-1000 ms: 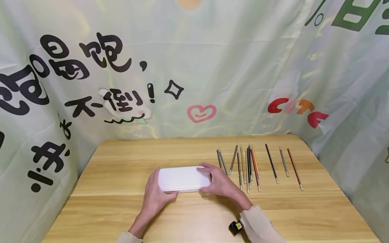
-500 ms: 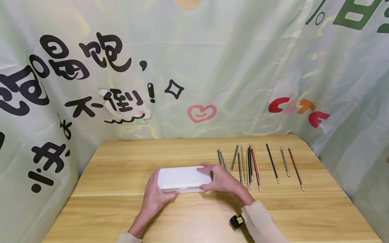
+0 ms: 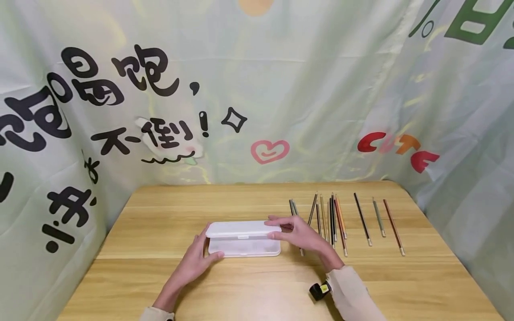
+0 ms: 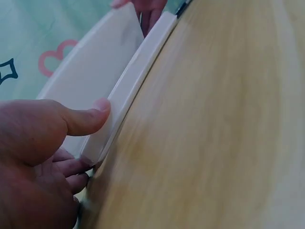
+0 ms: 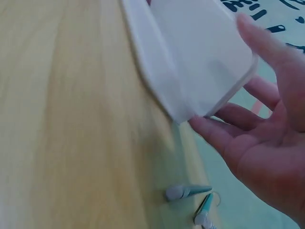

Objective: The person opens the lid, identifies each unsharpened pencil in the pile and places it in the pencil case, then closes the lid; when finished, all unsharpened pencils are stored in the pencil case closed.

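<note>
White case (image 3: 244, 248) mid-table (image 3: 241, 290) on the head cam: lid (image 3: 237, 228) partly up, left hand (image 3: 196, 258) gripping the case's left end, right hand (image 3: 303, 234) holding the lid's right end, pencils (image 3: 331, 216) off right. Left wrist cam: thumb (image 4: 88, 120) on the near wall (image 4: 125, 90). Right wrist cam: pencil ends (image 5: 175, 192) past the case.

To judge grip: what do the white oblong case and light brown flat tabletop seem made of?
The white oblong case is probably smooth, satin plastic: thin walls, rounded corners. The light brown tabletop seems wood or laminate, slightly glossy: grain streaks, pale reflection.
</note>
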Demonstrator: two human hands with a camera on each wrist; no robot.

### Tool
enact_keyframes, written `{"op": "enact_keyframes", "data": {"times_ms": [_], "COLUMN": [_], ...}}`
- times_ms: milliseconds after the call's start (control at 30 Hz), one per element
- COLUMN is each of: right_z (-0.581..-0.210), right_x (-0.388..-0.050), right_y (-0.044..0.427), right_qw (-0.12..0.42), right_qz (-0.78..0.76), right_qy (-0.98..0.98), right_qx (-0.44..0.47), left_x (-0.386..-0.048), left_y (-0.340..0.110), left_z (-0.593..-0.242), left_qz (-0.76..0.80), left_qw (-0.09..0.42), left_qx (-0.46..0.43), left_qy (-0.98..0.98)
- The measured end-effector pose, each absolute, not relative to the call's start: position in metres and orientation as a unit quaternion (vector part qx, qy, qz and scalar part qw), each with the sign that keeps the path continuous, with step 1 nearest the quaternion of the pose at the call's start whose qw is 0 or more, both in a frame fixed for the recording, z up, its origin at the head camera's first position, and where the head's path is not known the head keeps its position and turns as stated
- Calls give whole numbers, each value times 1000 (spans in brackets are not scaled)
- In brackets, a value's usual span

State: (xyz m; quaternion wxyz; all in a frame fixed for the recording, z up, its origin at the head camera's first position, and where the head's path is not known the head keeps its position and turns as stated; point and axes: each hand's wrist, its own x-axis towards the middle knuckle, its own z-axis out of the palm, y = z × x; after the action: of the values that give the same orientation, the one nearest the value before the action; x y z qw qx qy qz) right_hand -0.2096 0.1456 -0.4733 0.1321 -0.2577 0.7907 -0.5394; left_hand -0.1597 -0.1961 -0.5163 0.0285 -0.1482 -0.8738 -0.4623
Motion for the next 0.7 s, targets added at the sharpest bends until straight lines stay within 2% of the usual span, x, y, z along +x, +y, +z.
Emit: {"op": "enact_keyframes", "data": {"times_ms": [200, 433, 567, 700], "right_z": [-464, -469, -478, -486], "right_x": [-213, -230, -239, -248], "right_y": [139, 123, 117, 114], "right_qw": [92, -51, -121, -158], "right_qz": [-565, -593, -583, -541], "right_qy": [791, 791, 795, 820], "right_qx": [-215, -144, -120, -102], "left_x": [-163, -168, -169, -170], "left_y": [-205, -208, -212, -216], "left_z": [-517, -521, -521, -519], "left_qz": [-423, -430, -432, -442], "left_qw": [37, 54, 32, -4], "left_qx": [-141, -163, -179, -180], "left_qy": [-894, -887, -883, -879]}}
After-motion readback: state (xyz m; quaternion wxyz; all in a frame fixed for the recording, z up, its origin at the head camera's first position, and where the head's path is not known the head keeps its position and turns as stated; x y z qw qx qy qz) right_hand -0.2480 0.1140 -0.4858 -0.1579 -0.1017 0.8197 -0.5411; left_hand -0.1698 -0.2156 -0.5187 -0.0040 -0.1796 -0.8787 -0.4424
